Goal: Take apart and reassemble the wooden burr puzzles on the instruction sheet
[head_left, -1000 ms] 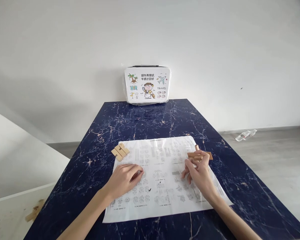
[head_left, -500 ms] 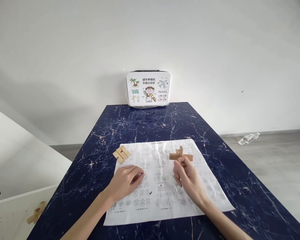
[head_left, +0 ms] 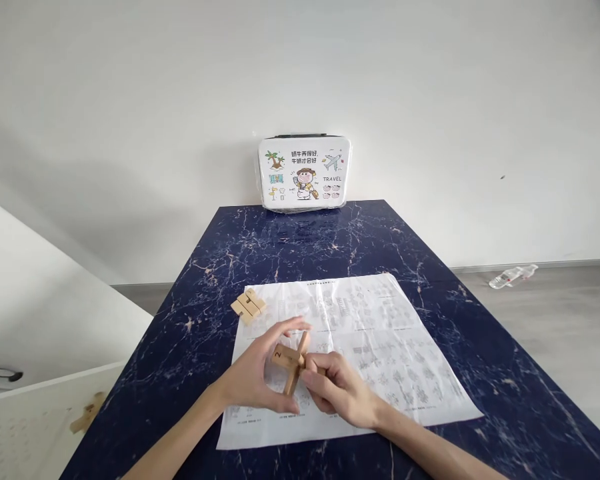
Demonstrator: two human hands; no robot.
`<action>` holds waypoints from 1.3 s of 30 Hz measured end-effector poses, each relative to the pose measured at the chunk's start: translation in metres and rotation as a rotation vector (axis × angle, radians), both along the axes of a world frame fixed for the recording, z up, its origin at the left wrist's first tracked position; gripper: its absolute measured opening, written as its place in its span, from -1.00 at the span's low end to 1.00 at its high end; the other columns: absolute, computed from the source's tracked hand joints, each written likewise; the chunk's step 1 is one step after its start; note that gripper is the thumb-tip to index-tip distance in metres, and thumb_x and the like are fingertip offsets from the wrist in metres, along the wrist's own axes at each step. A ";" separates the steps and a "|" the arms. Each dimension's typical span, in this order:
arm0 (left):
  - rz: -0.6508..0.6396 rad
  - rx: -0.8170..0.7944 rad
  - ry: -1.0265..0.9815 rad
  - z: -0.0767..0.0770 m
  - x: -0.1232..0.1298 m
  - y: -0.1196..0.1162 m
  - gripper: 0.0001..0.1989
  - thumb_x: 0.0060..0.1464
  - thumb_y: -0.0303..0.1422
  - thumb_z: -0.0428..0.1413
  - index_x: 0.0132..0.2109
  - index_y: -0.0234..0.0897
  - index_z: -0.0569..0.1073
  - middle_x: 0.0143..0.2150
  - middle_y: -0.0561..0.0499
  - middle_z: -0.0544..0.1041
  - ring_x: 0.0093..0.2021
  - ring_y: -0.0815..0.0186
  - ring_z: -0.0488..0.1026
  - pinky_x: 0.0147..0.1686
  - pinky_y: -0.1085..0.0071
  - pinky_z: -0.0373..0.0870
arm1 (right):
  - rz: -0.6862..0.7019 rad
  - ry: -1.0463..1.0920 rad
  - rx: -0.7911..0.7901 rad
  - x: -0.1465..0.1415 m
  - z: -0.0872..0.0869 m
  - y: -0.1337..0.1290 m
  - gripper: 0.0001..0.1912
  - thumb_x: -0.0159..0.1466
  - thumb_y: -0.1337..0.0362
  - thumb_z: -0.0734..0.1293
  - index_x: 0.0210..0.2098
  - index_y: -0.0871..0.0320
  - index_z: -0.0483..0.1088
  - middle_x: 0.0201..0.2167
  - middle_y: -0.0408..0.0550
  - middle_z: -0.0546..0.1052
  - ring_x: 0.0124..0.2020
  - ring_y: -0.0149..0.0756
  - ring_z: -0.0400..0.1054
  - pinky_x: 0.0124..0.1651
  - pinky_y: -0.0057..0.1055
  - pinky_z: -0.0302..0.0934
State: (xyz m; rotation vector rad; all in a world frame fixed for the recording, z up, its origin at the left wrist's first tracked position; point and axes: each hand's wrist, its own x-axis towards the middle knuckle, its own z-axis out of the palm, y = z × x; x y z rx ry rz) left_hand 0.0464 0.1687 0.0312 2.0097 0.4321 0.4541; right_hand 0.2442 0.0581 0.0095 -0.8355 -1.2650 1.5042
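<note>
My right hand [head_left: 340, 387] pinches a crossed assembly of wooden puzzle pieces [head_left: 291, 357] over the middle of the printed sheet. One arm of it, facing left, bears the number 2. My left hand [head_left: 260, 373] is around the assembly's left side, fingers and thumb spread apart; whether the thumb touches the lower end I cannot tell. Part of the assembly is hidden behind my right fingers. At the upper left corner of the sheet [head_left: 330, 427] lie several notched wooden pieces [head_left: 249, 307] side by side, apart from both hands.
The sheet, printed with small diagrams, lies on a dark blue marbled table [head_left: 300, 250]. A white cartoon case [head_left: 305, 173] stands at the far edge against the wall. More wooden pieces [head_left: 87, 413] rest on a lower white surface at left. A clear bottle [head_left: 513, 276] lies on the floor at right.
My right hand has brought the crossed wooden assembly from the sheet's upper right to the middle. My left hand has lifted and spread its fingers around it. The view has shifted slightly.
</note>
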 end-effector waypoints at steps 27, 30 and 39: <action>0.180 0.055 -0.018 -0.011 0.004 0.000 0.11 -0.20 0.19 0.48 0.43 -0.03 0.29 0.35 -0.25 0.47 0.27 -0.19 0.47 0.29 -0.20 0.37 | -0.166 -0.005 0.008 0.014 -0.004 0.015 -0.66 0.54 -0.07 0.28 0.04 0.02 0.18 -0.48 -0.36 0.27 -0.60 -0.49 0.08 -0.52 -0.48 -0.02; 0.174 0.078 -0.015 -0.011 0.005 0.001 0.14 -0.23 0.20 0.48 0.44 0.01 0.27 0.35 -0.21 0.48 0.29 -0.19 0.46 0.31 -0.20 0.35 | -0.137 -0.008 0.015 0.016 -0.005 0.015 -0.67 0.53 -0.06 0.30 0.04 0.02 0.20 -0.47 -0.34 0.29 -0.60 -0.49 0.08 -0.52 -0.48 -0.03; 0.182 0.133 -0.019 -0.007 0.007 -0.003 -0.01 -0.16 0.03 0.53 0.37 0.00 0.32 0.25 -0.13 0.53 0.16 -0.08 0.51 0.19 -0.08 0.44 | -0.145 0.010 -0.004 0.020 -0.003 0.016 -0.67 0.50 -0.05 0.35 -0.03 0.04 0.25 -0.50 -0.33 0.30 -0.56 -0.47 0.07 -0.49 -0.46 -0.06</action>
